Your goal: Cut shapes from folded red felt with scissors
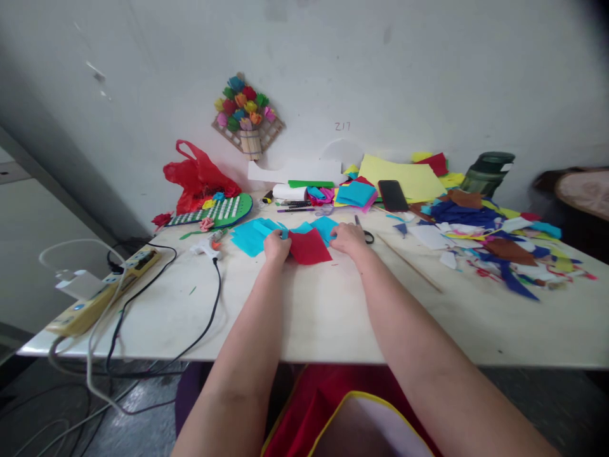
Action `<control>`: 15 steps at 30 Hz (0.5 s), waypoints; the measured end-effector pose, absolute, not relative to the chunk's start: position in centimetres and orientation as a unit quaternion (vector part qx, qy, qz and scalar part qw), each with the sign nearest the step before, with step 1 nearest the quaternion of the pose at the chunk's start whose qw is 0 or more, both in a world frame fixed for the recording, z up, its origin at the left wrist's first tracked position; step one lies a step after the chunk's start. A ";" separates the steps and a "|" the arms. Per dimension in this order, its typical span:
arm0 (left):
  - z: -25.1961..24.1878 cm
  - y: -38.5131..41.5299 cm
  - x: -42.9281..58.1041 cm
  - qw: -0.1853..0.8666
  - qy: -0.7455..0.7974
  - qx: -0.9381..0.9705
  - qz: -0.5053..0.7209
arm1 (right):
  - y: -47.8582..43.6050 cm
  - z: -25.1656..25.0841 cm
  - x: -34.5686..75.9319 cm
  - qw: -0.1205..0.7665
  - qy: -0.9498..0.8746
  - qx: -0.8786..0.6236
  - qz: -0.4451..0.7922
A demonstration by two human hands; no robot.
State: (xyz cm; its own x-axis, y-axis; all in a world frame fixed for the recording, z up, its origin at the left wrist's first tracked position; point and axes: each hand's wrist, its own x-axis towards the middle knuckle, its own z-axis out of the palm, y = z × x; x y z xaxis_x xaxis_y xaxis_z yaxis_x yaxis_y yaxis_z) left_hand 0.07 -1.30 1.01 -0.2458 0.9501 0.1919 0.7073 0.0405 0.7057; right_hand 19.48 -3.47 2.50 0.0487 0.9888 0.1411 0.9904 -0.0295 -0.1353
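Observation:
Over the middle of the table, my left hand (276, 245) has its fingers curled on a bit of blue paper, right at the left edge of a red paper square (310, 247). My right hand (349, 239) pinches the blue paper (325, 227) that lies behind and to the right of the red square. More blue paper sheets (251, 237) are fanned out left of my left hand. Scissors (368, 237) lie just past my right hand, their blades partly hidden. How the blue pieces meet behind the red square is hidden.
A glue gun (207, 246) with a black cord and a power strip (102, 295) are at left. A thin wooden stick (409, 262) lies right of my right forearm. Paper scraps (495, 235) and a green bottle (488, 174) fill the right; a phone (392, 195) lies behind.

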 end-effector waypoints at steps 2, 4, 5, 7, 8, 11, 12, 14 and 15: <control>1.0 -1.3 0.1 0.169 0.702 0.589 0.363 | -3.6 2.7 19.4 0.095 -0.691 -0.717 -0.006; 1.0 -1.4 0.1 0.170 0.704 0.588 0.360 | -3.6 2.7 19.3 0.093 -0.687 -0.721 -0.006; 1.1 -1.4 0.1 0.170 0.704 0.589 0.358 | -3.6 2.7 19.3 0.091 -0.683 -0.724 -0.006; 1.1 -1.5 0.0 0.167 0.705 0.592 0.353 | -3.3 2.6 19.3 0.090 -0.671 -0.736 -0.002; 1.2 -1.5 0.1 0.164 0.705 0.594 0.352 | -3.2 2.5 19.4 0.095 -0.664 -0.741 0.000; 1.3 -1.6 0.1 0.159 0.707 0.594 0.348 | -2.8 2.2 19.7 0.140 -0.638 -0.758 0.006; 1.3 -1.6 0.1 0.158 0.708 0.594 0.348 | -2.7 2.1 19.9 0.161 -0.627 -0.763 0.005; 1.3 -1.5 0.1 0.156 0.707 0.595 0.348 | -2.6 2.1 20.2 0.197 -0.600 -0.775 0.000; 1.2 -1.5 0.0 0.154 0.706 0.596 0.349 | -2.6 2.1 20.3 0.211 -0.585 -0.783 -0.003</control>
State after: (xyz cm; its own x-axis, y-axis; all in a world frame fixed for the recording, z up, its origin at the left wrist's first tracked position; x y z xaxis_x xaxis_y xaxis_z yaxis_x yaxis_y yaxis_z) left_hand 0.04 -1.49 1.22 -0.2421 0.9496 0.1989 0.7345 0.0455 0.6771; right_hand 20.30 -2.63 2.10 0.3162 0.9148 0.2514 0.9173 -0.2272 -0.3271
